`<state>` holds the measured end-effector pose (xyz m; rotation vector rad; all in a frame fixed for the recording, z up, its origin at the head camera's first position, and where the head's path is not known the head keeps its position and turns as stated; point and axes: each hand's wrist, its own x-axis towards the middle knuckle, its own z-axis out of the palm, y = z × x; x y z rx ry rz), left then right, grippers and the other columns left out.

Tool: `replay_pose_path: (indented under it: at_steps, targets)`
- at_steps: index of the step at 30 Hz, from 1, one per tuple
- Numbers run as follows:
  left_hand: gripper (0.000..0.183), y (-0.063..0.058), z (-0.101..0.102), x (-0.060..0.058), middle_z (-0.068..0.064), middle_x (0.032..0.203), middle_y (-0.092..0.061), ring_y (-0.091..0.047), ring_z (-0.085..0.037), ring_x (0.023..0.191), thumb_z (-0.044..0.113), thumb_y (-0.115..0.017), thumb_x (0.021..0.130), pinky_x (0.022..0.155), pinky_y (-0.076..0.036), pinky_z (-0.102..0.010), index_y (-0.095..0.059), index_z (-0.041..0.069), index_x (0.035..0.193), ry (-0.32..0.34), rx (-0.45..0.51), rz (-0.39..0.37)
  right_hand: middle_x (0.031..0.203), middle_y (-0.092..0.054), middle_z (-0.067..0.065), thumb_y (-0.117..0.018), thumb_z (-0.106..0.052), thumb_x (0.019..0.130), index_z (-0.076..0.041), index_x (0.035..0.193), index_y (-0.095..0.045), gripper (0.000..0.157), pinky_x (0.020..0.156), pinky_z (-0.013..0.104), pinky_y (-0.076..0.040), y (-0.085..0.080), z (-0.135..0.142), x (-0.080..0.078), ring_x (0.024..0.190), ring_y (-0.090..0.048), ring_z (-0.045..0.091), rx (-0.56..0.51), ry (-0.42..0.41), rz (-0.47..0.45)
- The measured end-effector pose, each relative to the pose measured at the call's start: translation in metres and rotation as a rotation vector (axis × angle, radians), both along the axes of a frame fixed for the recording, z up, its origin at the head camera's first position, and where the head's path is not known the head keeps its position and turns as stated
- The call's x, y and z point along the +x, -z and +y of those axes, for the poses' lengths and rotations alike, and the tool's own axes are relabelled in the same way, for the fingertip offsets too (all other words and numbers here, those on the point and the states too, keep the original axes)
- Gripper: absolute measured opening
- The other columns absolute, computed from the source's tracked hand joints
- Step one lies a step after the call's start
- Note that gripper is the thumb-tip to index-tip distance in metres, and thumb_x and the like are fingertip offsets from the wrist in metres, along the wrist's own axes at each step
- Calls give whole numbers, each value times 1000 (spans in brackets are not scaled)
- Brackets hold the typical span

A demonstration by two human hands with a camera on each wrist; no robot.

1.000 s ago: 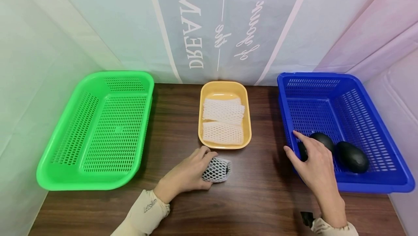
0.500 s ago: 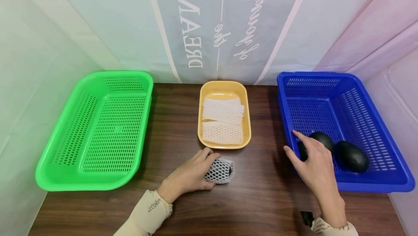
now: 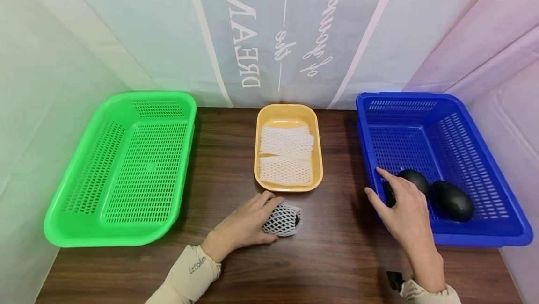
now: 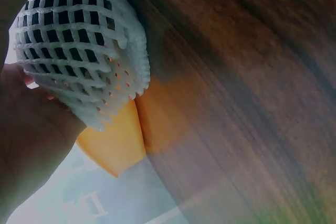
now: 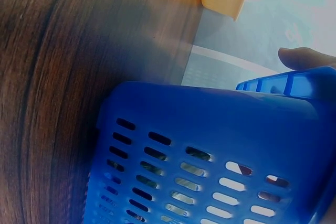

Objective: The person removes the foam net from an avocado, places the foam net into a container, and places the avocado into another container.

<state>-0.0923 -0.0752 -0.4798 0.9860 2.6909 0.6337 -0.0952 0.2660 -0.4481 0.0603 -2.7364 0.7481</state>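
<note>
My left hand (image 3: 246,224) grips a dark, avocado-like fruit wrapped in a white foam net (image 3: 283,220), low over the table in front of the yellow tray. In the left wrist view, the foam net (image 4: 79,35) encloses the dark fruit and its loose end hangs past it. My right hand (image 3: 406,210) reaches over the left rim of the blue basket (image 3: 484,242), fingers spread and thumb outside the rim. Close by its fingers lie dark oval fruits (image 3: 452,201); one is partly hidden under the hand.
Flat white foam nets (image 3: 286,170) lie in two groups inside the yellow tray (image 3: 258,154) at the centre back. On the left stands a green basket (image 3: 187,163). A printed cloth (image 3: 269,37) hangs behind the brown wooden table (image 3: 320,266).
Left hand and netted fruit shifted slightly right between one second and half a second ago, then stayed nearly still. The right hand keeps its place at the blue basket.
</note>
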Motion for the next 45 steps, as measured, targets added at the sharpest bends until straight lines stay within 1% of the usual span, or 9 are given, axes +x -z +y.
replay_pose_path:
  at_steps: [6, 14, 20, 26, 30, 35, 39, 42, 45]
  targets:
    - [91, -4, -7, -1, -6, 137, -52, -55, -20, 120, 50, -83, 74, 101, -49, -41, -42, 15, 148, 9, -28, -9, 122, -65, 29, -78, -25, 84, -9, 132, -63, 53, 94, 67, -35, 1, 0, 0, 115, -54, 49, -2, -2, 12]
    - [86, -7, -18, -3, -3, 136, -61, -59, -23, 123, 44, -82, 76, 100, -48, -51, -42, 26, 150, -5, -47, -65, 120, -66, 28, -79, -23, 82, -9, 132, -63, 53, 92, 68, -35, 0, -1, -1, 113, -54, 49, 9, -7, 41]
    - [82, -5, -20, -4, 8, 141, -59, -61, -18, 119, 42, -81, 77, 99, -48, -48, -44, 28, 149, 0, -15, -60, 116, -69, 24, -82, -16, 75, -3, 122, -68, 51, 93, 61, -40, 0, -5, -1, 110, -58, 46, 41, -75, 215]
    - [81, -4, -21, -5, 10, 138, -61, -64, -13, 108, 44, -81, 75, 88, -48, -35, -47, 28, 147, 8, -10, -14, 113, -71, 21, -61, -46, 95, -1, 113, -72, 50, 101, 48, -42, -1, -23, -2, 110, -61, 42, 9, -175, 399]
    - [80, -4, -22, -5, 10, 137, -62, -64, -12, 107, 45, -80, 76, 88, -48, -34, -48, 28, 147, 4, -9, -11, 107, -73, 18, -59, -42, 97, 0, 108, -74, 46, 108, 30, -39, 3, -40, 0, 104, -62, 40, -33, -280, 474]
    - [78, -4, -23, -6, 9, 136, -63, -64, -12, 107, 45, -79, 76, 89, -48, -35, -49, 28, 146, -3, 1, -19, 100, -74, 13, -59, -40, 98, -2, 105, -74, 41, 101, 27, -41, 16, -58, 7, 98, -64, 34, -44, -406, 365]
    - [78, -3, -23, -6, 9, 136, -63, -64, -12, 104, 46, -79, 76, 88, -48, -35, -49, 28, 146, -6, -1, -14, 96, -74, 4, -76, -30, 87, -8, 102, -74, 27, 87, 35, -49, 29, -69, 15, 95, -66, 23, 8, -454, 185]
    - [78, -2, -23, -7, 8, 131, -66, -64, -12, 101, 46, -79, 76, 85, -48, -33, -49, 29, 146, -8, -4, -2, 95, -74, -3, -85, -23, 77, -13, 102, -75, 29, 81, 37, -53, 38, -77, 19, 94, -66, 15, 23, -465, 43]
    - [78, 0, -23, -7, 7, 125, -69, -63, -11, 97, 47, -79, 75, 83, -47, -31, -50, 29, 145, -9, -1, 8, 98, -74, -6, -84, -27, 78, -16, 106, -75, 31, 82, 36, -55, 43, -85, 22, 96, -66, 11, 10, -469, -79]
